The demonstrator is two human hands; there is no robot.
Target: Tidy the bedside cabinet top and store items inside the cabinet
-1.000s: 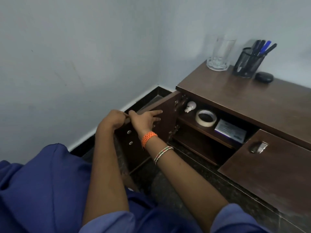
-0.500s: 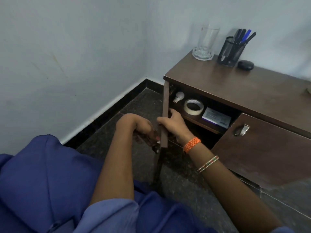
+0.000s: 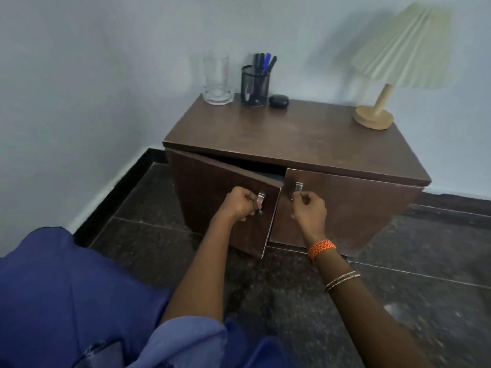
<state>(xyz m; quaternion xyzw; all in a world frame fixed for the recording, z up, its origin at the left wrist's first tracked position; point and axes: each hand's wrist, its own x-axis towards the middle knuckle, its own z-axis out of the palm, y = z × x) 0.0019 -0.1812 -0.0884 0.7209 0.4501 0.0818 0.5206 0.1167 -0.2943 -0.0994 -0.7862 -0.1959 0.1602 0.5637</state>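
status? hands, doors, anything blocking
Left hand grips left door handle; right hand pinches right door handle. Left door ajar, right door near shut. Nothing blocking either door.

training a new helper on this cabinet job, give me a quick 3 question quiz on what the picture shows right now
1. True or false: the left door is fully shut.
2. Which stands nearest the wall corner on the cabinet top? A the lamp B the glass C the pen holder
3. What does each hand have its grip on?

Key
1. False: it stands ajar.
2. B
3. The left hand holds the left door handle; the right hand holds the right door handle.
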